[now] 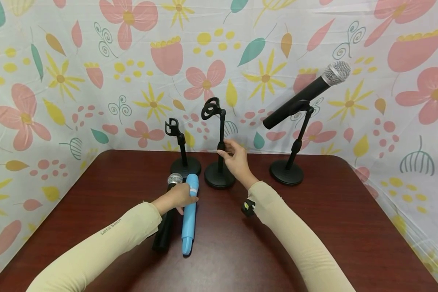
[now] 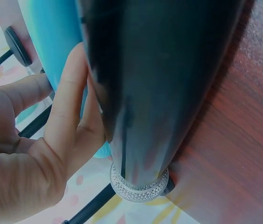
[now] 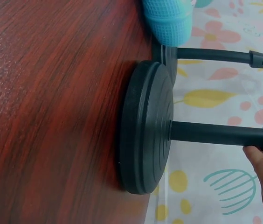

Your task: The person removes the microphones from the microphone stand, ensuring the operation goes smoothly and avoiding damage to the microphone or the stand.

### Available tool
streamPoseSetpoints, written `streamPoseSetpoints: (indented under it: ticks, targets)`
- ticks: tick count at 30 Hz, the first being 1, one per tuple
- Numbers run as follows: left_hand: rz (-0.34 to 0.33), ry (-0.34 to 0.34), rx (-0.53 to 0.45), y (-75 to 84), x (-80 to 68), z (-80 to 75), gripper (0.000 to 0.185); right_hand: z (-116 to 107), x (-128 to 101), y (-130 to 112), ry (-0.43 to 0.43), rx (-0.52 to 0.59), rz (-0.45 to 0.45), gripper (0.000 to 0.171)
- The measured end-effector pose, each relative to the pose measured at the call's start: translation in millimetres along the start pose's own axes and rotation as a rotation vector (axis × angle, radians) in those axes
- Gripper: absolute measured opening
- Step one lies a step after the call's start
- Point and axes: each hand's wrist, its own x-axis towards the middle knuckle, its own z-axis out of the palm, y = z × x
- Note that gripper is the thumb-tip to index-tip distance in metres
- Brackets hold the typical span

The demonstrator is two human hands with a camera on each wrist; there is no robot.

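Note:
My left hand [image 1: 179, 196] pinches a light blue microphone [image 1: 190, 227] that lies on the table. Its fingers pass between the blue body and a black microphone [image 1: 164, 229], which lies alongside with its silver mesh head [image 2: 140, 186] pointing to the back. The middle black microphone stand [image 1: 219, 176] has a round base and an unfilled ring-shaped clip on top. Around its pole, at the collar, my right hand [image 1: 235, 158] curls its thumb and fingers. In the right wrist view only some of those fingers [image 3: 262, 165] show at the edge.
A shorter stand [image 1: 184, 164] with an unfilled clip is at the left, behind the lying microphones. On the right, another stand [image 1: 286, 172] carries a tilted black microphone [image 1: 303, 99] with a silver head. A patterned cloth [image 1: 131, 81] hangs behind the dark red wooden table [image 1: 336, 227].

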Motion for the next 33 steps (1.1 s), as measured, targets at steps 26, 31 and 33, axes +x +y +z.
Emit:
streamPoseSetpoints:
  ticks: [26, 31, 33]
  targets:
    - [-0.028, 0.026, 0.048, 3.1, -0.8, -1.1, 0.031, 15.2, 13.3, 10.4, 0.011, -0.007, 0.024, 0.039]
    - [-0.033, 0.027, 0.065, 2.4, 0.1, -2.0, 0.031, 19.1, 16.3, 11.8, 0.017, -0.020, 0.012, 0.039]
    - [-0.034, 0.031, 0.072, 2.3, -0.1, -2.4, 0.030, 20.1, 17.3, 11.6, 0.021, -0.026, 0.006, 0.039]
